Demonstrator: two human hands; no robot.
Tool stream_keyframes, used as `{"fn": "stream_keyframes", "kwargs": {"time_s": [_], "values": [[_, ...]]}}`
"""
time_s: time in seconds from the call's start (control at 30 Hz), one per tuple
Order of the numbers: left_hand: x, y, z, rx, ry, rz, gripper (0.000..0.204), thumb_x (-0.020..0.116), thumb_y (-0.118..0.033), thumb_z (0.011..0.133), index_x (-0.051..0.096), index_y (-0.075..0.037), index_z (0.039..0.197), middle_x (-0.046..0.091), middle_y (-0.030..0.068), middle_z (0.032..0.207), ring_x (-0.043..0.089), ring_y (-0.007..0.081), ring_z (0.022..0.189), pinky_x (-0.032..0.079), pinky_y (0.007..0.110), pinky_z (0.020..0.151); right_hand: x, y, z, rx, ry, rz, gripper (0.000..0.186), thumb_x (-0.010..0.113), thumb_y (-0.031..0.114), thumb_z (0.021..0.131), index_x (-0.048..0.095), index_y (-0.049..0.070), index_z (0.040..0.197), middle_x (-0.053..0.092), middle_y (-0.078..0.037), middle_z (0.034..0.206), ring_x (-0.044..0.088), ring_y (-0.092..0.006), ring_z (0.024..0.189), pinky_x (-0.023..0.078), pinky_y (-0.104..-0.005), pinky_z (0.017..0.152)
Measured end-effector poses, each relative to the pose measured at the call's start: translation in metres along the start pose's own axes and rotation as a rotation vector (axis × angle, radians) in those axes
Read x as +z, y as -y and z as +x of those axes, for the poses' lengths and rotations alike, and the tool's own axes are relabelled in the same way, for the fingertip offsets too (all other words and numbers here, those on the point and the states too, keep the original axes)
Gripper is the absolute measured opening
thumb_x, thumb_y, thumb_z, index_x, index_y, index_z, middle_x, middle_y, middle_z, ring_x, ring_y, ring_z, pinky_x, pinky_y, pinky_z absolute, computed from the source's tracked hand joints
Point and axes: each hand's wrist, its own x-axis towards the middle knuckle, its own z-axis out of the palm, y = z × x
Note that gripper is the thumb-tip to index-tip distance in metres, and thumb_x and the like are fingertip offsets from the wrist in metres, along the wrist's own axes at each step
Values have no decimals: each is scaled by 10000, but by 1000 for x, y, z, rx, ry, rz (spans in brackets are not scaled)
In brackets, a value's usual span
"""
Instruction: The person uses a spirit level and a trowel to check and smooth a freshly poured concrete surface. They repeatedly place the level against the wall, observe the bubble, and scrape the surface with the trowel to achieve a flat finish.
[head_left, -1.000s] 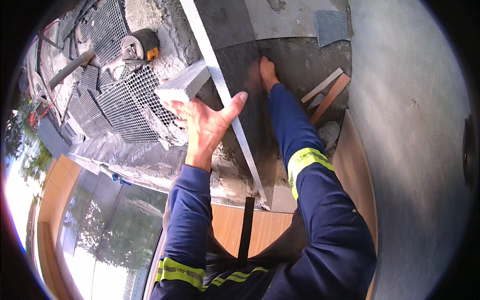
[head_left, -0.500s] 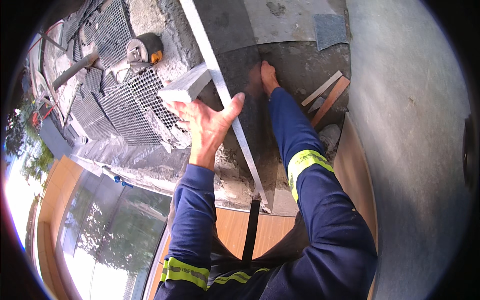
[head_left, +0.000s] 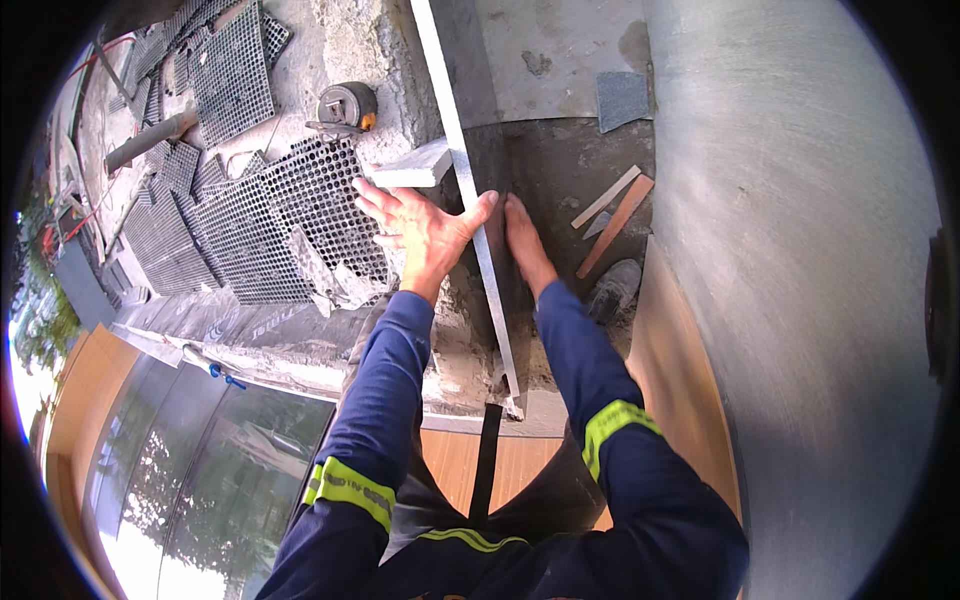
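A long dark stone slab [head_left: 471,190] stands on edge between my hands, its pale narrow top edge running away from me. My left hand [head_left: 432,238] is open, its thumb on that edge and its fingers spread on the slab's left side, just below a short pale stone block [head_left: 415,165] that butts against the slab. On the other side my right hand [head_left: 527,243] lies flat along the slab's dark face, fingers stretched out and together. Neither hand is wrapped round anything.
To the left lie black plastic grid mats [head_left: 310,210], a round black and yellow tape measure [head_left: 347,105] and a grey pipe [head_left: 150,142]. On the right are two wooden strips [head_left: 616,228], a grey stone offcut [head_left: 622,100], a shoe [head_left: 613,290] and a tall grey wall [head_left: 800,250].
My right hand has come back along the slab's face toward me, close to my left hand. My left fingers have spread out below the stone block. The whole view has shifted.
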Motion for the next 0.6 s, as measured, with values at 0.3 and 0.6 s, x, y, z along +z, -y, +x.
{"fn": "stream_keyframes", "kwargs": {"time_s": [0.3,0.6], "values": [[-20,-1,-3,73,62,-92,1646,900,-776,534,23,151,1573,-111,399,1648,-81,576,1542,178,807,1129,-18,144,-188,-42,110,-173,641,376,429,1121,360,-9,1588,420,-225,1606,376,-345,1509,287,-390,1233],[-49,40,2,295,127,-287,1515,985,-419,591,-14,48,1630,20,403,1656,105,531,1560,267,496,1256,-9,138,-199,-109,30,-311,575,398,375,1121,412,19,1572,500,-238,1546,486,-382,1431,378,-397,1178]]}}
